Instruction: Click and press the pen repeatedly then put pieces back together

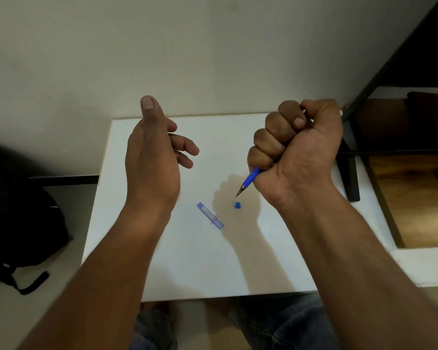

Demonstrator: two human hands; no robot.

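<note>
The blue plastic mechanical pencil (249, 181) with its dark metal tip sits in the right hand (296, 150), whose fingers are curled into a fist around the barrel. Only the lower part of the pencil shows below the fist, tip pointing down and to the left, held clear above the white rectangular table (187, 269). The thumb lies folded over the top of the fist; whether it presses on the pencil's end cannot be told.

The left hand (153, 157) hovers over the table's left part, holding nothing, thumb raised and fingers relaxed and slightly bent, well apart from the pencil.

On the table, just below the tip, lies a small blue plastic cap (237, 205). Beside it to the left lies a slim translucent blue lead case (210, 215), set diagonally.

A black backpack (18, 223) rests on the floor at the left, and a dark metal frame (349, 173) stands at the table's right edge.

Judging from this 1 view, the cap is small and loose: a sweep of either forearm could knock it off the edge. The fist grip gives little fine control, so the sharp tip could jab the table and snap any lead.
</note>
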